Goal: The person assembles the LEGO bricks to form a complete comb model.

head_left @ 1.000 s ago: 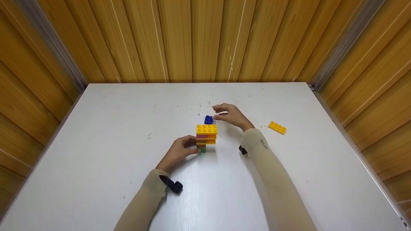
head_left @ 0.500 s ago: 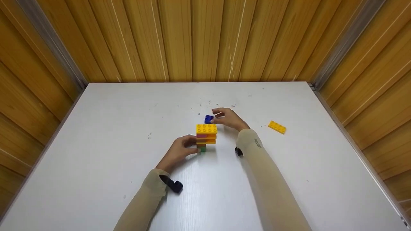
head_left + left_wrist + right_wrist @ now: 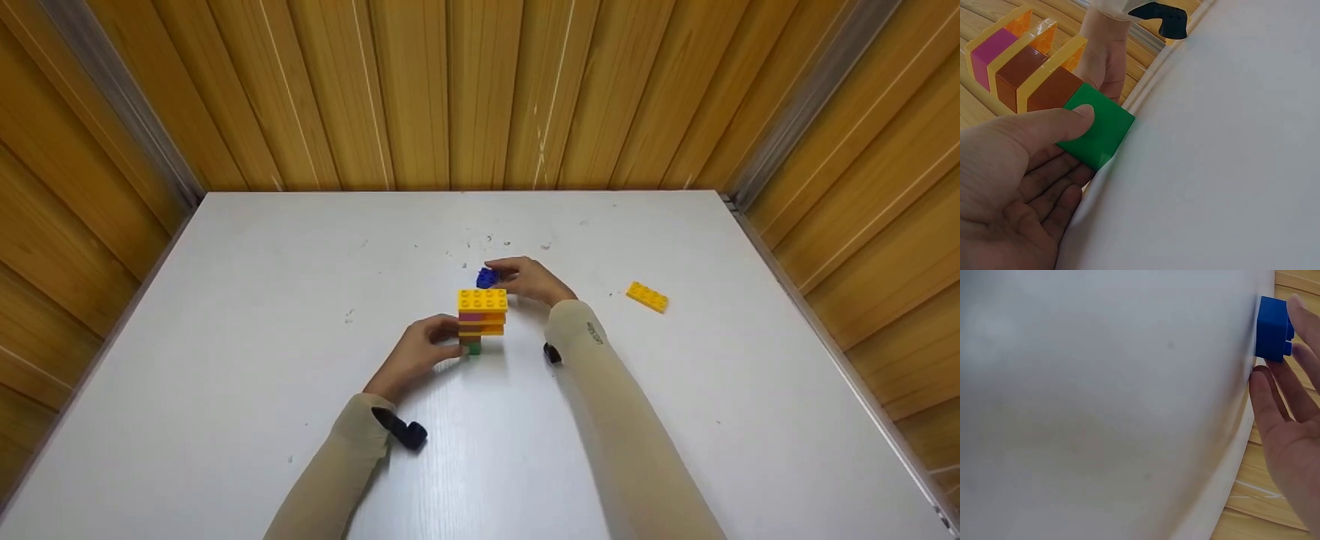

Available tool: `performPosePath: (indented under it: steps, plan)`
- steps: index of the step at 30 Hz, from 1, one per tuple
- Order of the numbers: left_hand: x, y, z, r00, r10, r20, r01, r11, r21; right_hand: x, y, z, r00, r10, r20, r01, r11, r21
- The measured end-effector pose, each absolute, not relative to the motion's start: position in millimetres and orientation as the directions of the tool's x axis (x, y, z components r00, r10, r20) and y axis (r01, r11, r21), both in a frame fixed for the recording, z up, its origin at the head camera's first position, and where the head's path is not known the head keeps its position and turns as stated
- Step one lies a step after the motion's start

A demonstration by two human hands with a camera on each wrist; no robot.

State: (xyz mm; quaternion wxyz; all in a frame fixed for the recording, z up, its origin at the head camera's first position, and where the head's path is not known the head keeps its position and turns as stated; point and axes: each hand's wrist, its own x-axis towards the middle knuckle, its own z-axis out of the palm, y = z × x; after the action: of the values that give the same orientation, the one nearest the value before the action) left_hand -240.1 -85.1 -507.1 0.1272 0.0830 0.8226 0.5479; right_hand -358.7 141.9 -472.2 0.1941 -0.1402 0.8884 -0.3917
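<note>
A stack of toy building bricks (image 3: 482, 301) stands upright near the middle of the table, topped by a yellow studded plate. Below come a magenta brick (image 3: 995, 56), brown bricks (image 3: 1021, 74) split by yellow plates that jut out to one side, and a green brick (image 3: 1098, 126) at the bottom. My left hand (image 3: 420, 349) grips the stack low down, thumb across the green brick and fingers behind it. Just beyond the stack, a small blue brick (image 3: 1271, 329) sits on the table, and my right hand (image 3: 534, 280) pinches it with thumb and fingertips.
One loose yellow plate (image 3: 647, 297) lies to the right of my right hand. The white table (image 3: 225, 322) carries small dark specks and ends at wood-panelled walls (image 3: 480, 97). Black wrist mounts (image 3: 409, 435) stick out from the sleeves.
My right hand has moved left and slightly nearer, its thumb and fingers coming together around the blue brick, which has turned a little. My left hand and the stack have stayed still.
</note>
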Motion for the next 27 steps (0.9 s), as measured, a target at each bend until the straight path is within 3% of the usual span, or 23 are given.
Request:
performPosePath:
  steps: [12,27]
  plan:
    - [-241,-86,-510,-0.952,0.29,-0.101,0.01,0.357,0.934,-358,139,-469,-0.913,-0.323,-0.248,-0.033,0.666,-0.745]
    - [-240,-85,-508,-0.952,0.293,-0.084,0.03,0.362,0.932,-359,150,-469,-0.916,-0.335,-0.222,-0.085,0.701,-0.708]
